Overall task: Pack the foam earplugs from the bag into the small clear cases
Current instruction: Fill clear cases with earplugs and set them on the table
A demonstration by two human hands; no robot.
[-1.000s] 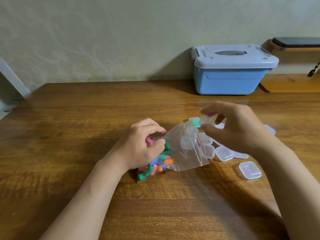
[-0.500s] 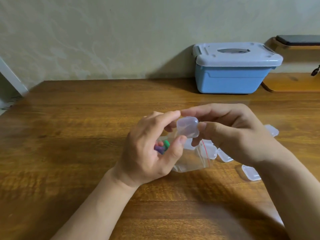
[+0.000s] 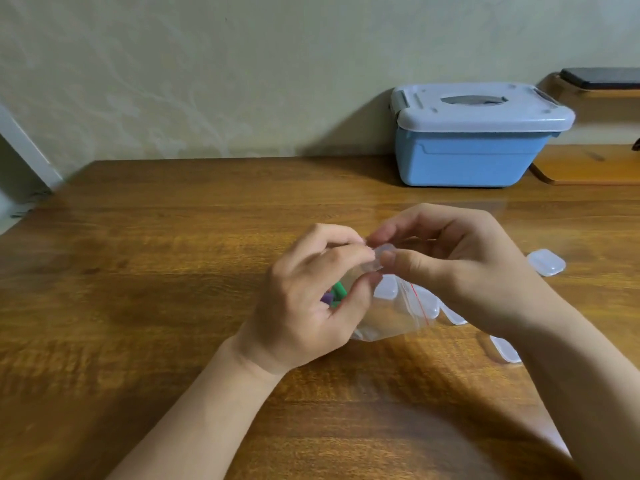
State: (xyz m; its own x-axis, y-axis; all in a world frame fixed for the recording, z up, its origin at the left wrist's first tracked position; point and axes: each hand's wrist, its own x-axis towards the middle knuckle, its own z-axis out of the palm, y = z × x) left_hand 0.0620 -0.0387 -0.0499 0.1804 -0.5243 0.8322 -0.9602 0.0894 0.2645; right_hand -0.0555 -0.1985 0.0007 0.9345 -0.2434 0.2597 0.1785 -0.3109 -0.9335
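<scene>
The case (image 3: 379, 258) is pinched between the fingers of the left hand (image 3: 304, 299) and right hand (image 3: 460, 271), above the bag (image 3: 398, 320). It is best opened gently, with the earplugs (image 3: 335, 293) behind the left fingers.

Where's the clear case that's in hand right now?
Head view, just right of centre: the clear case is pinched between the left hand and right hand, above the zip bag on the table.

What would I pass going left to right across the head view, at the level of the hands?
Left hand → held clear case → right hand → loose clear case.
</scene>
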